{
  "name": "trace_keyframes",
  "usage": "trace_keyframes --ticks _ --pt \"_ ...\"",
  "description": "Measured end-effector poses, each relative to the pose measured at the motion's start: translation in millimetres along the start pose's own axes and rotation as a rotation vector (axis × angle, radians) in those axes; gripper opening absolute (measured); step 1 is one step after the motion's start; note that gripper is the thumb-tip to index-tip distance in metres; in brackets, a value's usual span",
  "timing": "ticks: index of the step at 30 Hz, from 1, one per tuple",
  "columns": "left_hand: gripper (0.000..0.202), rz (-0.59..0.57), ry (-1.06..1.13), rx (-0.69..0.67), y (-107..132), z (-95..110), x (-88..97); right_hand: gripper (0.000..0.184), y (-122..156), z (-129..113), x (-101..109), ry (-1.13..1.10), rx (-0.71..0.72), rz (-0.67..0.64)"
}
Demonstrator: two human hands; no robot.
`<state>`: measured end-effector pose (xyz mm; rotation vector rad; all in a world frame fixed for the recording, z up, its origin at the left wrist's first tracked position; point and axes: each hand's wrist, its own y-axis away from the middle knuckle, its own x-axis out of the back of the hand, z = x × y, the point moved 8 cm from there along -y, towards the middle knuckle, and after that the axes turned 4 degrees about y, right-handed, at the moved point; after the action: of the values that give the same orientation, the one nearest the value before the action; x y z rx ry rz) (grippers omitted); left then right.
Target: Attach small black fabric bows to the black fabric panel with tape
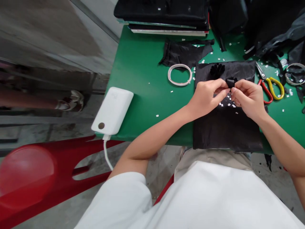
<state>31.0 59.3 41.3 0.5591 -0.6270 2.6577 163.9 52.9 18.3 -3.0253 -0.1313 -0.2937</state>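
Observation:
My left hand (209,96) and my right hand (247,97) meet above a black cloth sheet (226,127) spread on the green table (143,79). Both pinch a small folded piece of black fabric (230,82) between their fingertips. A finished black fabric rosette (217,70) lies on the sheet just beyond my hands. Small white paper bits (226,103) are scattered on the sheet under my fingers.
A white tape ring (179,75) lies left of the sheet. Scissors with red and yellow handles (270,87) lie at the right. A white power bank (112,110) sits at the table's left corner. Black fabric scraps (184,52) and a stack of books (164,16) lie farther back. A red chair (47,178) stands lower left.

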Motion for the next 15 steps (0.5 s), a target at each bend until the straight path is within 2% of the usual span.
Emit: trace_keyframes --ticks 8,15 --pt "0.014 -0.005 0.022 -0.003 -0.1 1.1 0.9 0.017 1.4 -7.6 -0.4 0.149 0.101 -0.032" --pt "0.013 -0.012 0.038 -0.052 -0.5 5.2 2.6 0.016 2.0 -6.8 -1.1 0.138 0.113 -0.045"
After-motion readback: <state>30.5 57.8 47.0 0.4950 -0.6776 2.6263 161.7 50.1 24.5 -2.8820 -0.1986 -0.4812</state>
